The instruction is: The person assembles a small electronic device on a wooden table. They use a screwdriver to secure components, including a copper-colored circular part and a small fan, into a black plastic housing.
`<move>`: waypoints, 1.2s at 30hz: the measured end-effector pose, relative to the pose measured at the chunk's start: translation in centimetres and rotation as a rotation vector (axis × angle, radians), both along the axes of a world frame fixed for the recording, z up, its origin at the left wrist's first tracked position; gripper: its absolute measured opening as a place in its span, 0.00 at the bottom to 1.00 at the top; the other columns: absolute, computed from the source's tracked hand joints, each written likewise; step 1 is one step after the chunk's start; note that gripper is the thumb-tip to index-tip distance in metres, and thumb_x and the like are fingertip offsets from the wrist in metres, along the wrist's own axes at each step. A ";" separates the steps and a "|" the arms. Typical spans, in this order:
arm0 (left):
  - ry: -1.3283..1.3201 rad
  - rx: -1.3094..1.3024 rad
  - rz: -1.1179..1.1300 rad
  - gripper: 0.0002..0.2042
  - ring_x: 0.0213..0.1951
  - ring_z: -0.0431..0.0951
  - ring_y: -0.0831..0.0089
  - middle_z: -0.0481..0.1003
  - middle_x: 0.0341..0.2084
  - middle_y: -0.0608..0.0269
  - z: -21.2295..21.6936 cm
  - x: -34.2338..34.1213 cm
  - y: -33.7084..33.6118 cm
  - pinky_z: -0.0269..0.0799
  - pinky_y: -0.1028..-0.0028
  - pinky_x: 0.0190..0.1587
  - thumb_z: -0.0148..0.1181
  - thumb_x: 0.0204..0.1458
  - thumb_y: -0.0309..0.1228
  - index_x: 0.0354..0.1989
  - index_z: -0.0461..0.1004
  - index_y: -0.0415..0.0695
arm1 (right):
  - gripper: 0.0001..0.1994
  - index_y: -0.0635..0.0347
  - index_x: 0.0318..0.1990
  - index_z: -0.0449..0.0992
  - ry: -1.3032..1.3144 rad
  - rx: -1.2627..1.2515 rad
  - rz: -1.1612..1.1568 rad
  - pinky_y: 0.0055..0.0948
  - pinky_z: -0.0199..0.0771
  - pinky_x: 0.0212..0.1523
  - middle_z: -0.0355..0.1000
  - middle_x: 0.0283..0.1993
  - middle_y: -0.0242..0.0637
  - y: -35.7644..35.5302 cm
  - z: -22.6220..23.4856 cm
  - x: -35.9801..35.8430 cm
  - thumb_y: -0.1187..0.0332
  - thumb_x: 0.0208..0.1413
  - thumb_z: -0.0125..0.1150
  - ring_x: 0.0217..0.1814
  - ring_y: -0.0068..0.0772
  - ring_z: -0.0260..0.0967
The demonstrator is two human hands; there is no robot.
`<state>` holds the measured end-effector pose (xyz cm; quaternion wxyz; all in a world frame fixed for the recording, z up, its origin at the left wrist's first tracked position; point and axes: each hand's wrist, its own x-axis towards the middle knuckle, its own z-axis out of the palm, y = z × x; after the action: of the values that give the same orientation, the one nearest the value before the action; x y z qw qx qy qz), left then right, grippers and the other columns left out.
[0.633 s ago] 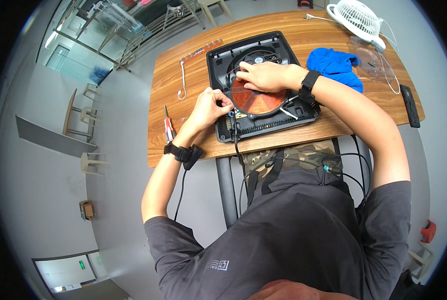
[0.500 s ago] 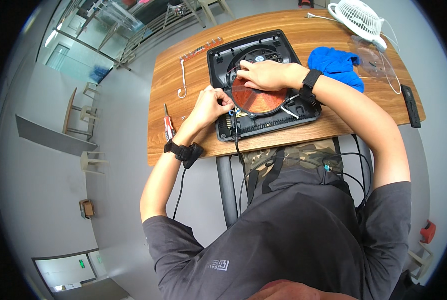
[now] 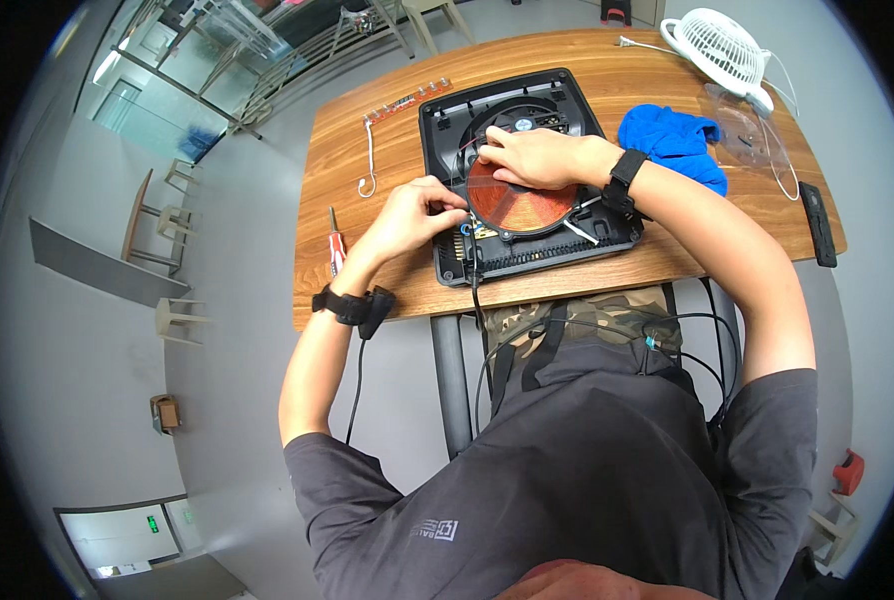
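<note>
An opened black induction cooker base [image 3: 527, 255] lies on the wooden table [image 3: 387, 270], with a round copper coil [image 3: 522, 205] and a fan at its back. My right hand [image 3: 532, 157] rests on the coil's far edge, fingers curled over it. My left hand [image 3: 417, 210] sits at the cooker's left rim, fingertips pinched at the wires beside the coil; what they pinch is too small to tell. A black cable [image 3: 475, 290] runs off the front edge.
A red-handled screwdriver [image 3: 336, 245] lies at the table's left edge. A strip of small parts and a metal hook [image 3: 370, 160] lie at the back left. A blue cloth [image 3: 672, 145], a white fan [image 3: 722, 45], a clear cover and a black remote [image 3: 817, 222] are on the right.
Both hands stay at the cooker with only slight finger movement; nothing else has shifted.
</note>
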<state>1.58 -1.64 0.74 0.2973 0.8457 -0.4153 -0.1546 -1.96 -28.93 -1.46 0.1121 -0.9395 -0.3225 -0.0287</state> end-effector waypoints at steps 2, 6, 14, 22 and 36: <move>0.041 -0.046 0.029 0.08 0.39 0.76 0.74 0.78 0.34 0.63 1.1 0.1 1.1 0.72 0.72 0.45 0.71 0.52 0.28 0.39 0.84 0.41 | 0.18 0.59 0.58 0.65 0.014 -0.002 -0.002 0.52 0.77 0.47 0.63 0.56 0.51 0.0 0.1 -0.1 0.57 0.69 0.50 0.47 0.60 0.74; -0.269 0.021 -0.113 0.07 0.44 0.75 0.66 0.74 0.35 0.62 0.8 0.5 2.8 0.71 0.67 0.51 0.70 0.52 0.30 0.39 0.84 0.45 | 0.18 0.60 0.58 0.65 0.017 -0.001 -0.004 0.51 0.77 0.47 0.63 0.56 0.51 0.0 0.3 -0.1 0.57 0.69 0.51 0.47 0.60 0.74; -0.372 0.035 -0.108 0.07 0.43 0.71 0.61 0.71 0.34 0.59 -0.3 -0.1 2.4 0.70 0.65 0.50 0.69 0.52 0.31 0.37 0.86 0.44 | 0.22 0.59 0.64 0.67 0.006 0.003 -0.118 0.50 0.77 0.52 0.71 0.55 0.52 1.2 1.7 1.0 0.57 0.67 0.51 0.52 0.57 0.75; -0.364 0.054 -0.078 0.08 0.45 0.68 0.60 0.70 0.36 0.58 -0.8 -1.2 2.5 0.67 0.64 0.52 0.69 0.51 0.31 0.38 0.86 0.43 | 0.19 0.59 0.55 0.76 0.024 -0.060 -0.115 0.49 0.77 0.51 0.71 0.53 0.54 2.0 0.9 2.5 0.57 0.68 0.48 0.50 0.59 0.75; -0.436 0.186 -0.099 0.10 0.58 0.64 0.55 0.69 0.52 0.54 -0.7 -2.7 2.0 0.61 0.59 0.61 0.65 0.55 0.32 0.43 0.86 0.45 | 0.20 0.59 0.57 0.75 0.072 -0.090 -0.161 0.50 0.77 0.51 0.69 0.54 0.56 2.7 0.8 2.8 0.58 0.65 0.49 0.50 0.60 0.76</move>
<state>-1.09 0.34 0.00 0.1136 0.8614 -0.4946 -0.0205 0.84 -26.20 -0.68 0.0784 -0.9668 -0.2429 0.0107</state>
